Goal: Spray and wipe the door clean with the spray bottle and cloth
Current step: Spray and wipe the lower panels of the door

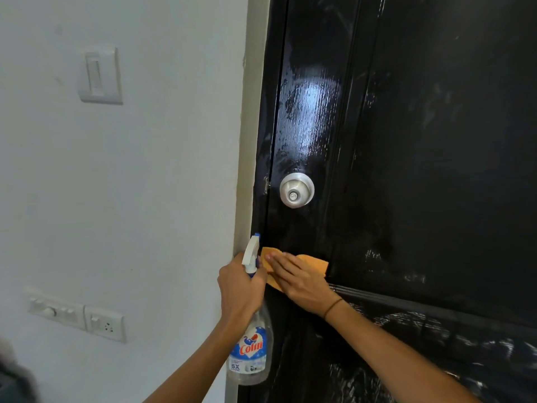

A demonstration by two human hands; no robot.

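A glossy black door fills the right side, wet and streaked, with a round silver knob near its left edge. My left hand grips the neck of a clear spray bottle with a white and blue trigger head, held upright beside the door's edge. Flat on the door below the knob lies an orange cloth, and my right hand presses it there with straight fingers.
A white wall stands to the left, with a pale door frame between wall and door. A single switch plate sits high on the wall, and a switch and socket panel lower down.
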